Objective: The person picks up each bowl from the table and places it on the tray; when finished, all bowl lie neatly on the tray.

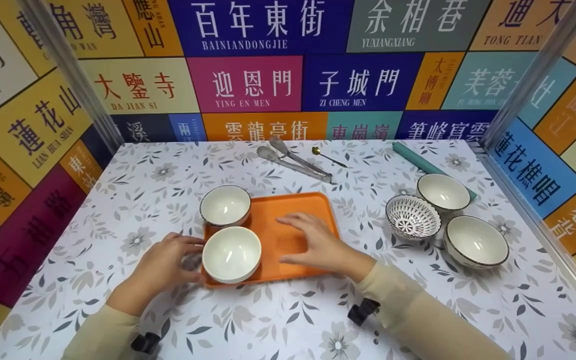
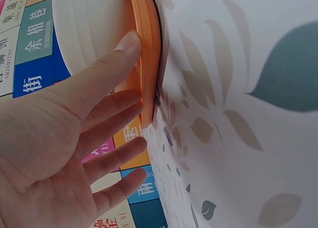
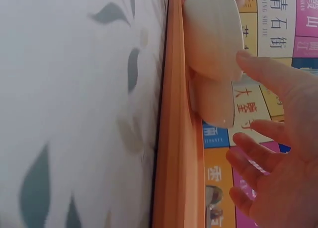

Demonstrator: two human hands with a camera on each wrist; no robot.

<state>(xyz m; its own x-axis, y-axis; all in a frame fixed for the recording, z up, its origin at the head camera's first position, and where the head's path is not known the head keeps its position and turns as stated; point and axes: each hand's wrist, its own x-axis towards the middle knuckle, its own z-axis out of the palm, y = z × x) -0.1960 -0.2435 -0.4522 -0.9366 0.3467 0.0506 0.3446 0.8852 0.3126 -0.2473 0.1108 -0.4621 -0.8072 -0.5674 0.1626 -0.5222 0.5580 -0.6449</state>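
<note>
Two white bowls stand on the left part of an orange tray (image 1: 288, 200). The front one is a plain white bowl (image 1: 232, 254); behind it is a dark-rimmed bowl (image 1: 225, 205). At the tray's left edge, close beside the front bowl, is my left hand (image 1: 165, 262). In the left wrist view its thumb (image 2: 128, 44) lies across the orange rim, with the other fingers spread; whether it presses the rim I cannot tell. Over the tray's right half hovers my right hand (image 1: 320, 245), thumb and fingers apart, holding nothing, to the right of both bowls.
At the right stand a patterned bowl (image 1: 413, 217) and two dark-rimmed bowls, one behind (image 1: 443, 192) and one in front (image 1: 477, 242). A green roll (image 1: 413, 159) lies behind them. Metal tongs (image 1: 298, 162) and a small gold-ended spoon (image 1: 329, 157) lie at the back. Printed walls enclose the table.
</note>
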